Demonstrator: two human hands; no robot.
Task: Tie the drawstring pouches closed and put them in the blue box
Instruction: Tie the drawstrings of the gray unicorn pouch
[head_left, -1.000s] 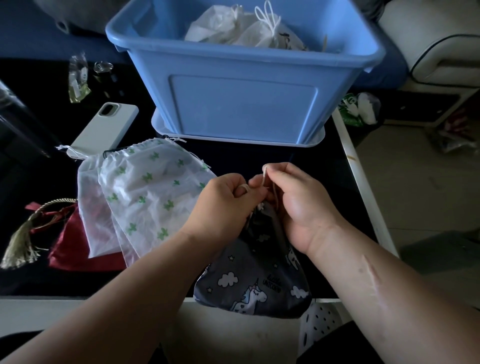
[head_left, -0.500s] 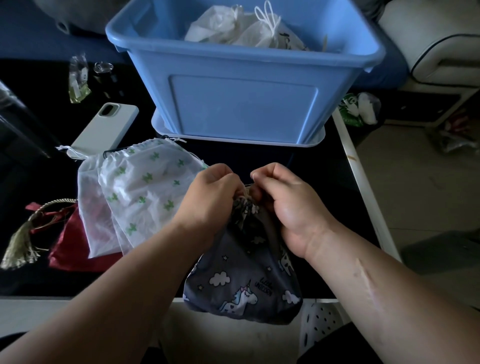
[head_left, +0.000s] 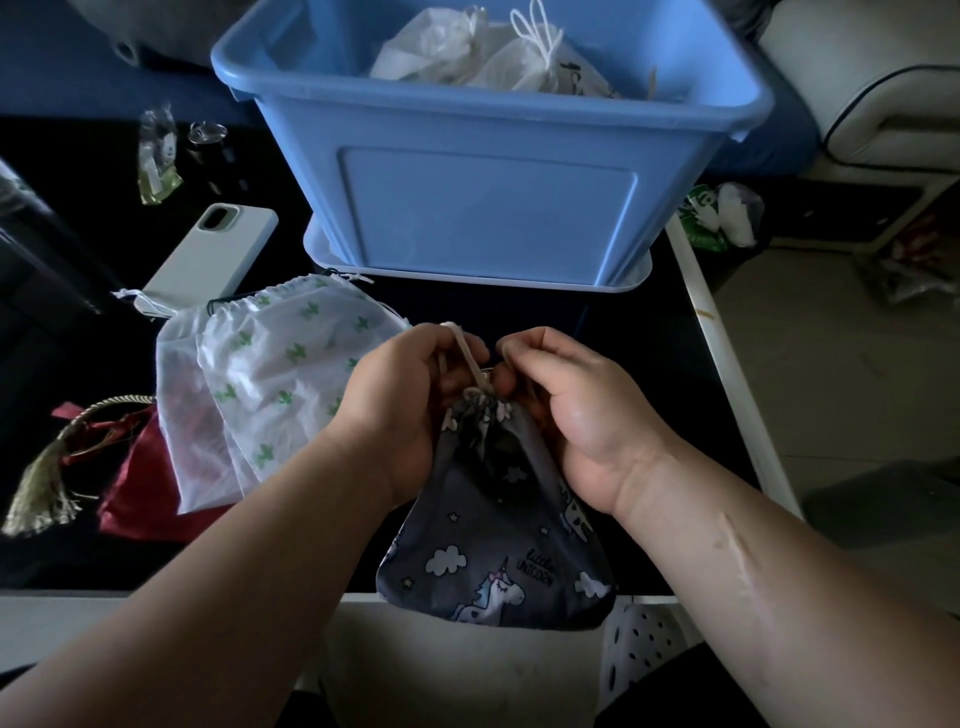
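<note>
A grey unicorn-print pouch (head_left: 498, 551) hangs over the table's near edge, its mouth gathered tight. My left hand (head_left: 400, 400) and my right hand (head_left: 571, 415) flank the gathered neck, each pinching the pale drawstring (head_left: 470, 358), which loops up between them. The blue box (head_left: 488, 171) stands behind, with white tied pouches (head_left: 488, 57) inside. Left of my hands lie two white pouches with green cactus print (head_left: 275, 374), overlapping, and a red pouch (head_left: 140, 493) with a gold tassel cord.
A white phone (head_left: 213, 249) lies face down left of the box. Small wrappers and a bottle cap (head_left: 161, 156) sit at the far left. The table's white edge (head_left: 727, 364) runs along the right, with floor beyond. A perforated white stool (head_left: 644, 644) shows below.
The pouch's neck has been cinched and the cord now loops up over my left fingers. My hands have shifted slightly around the knot; the pouch hangs a little more to the right.
</note>
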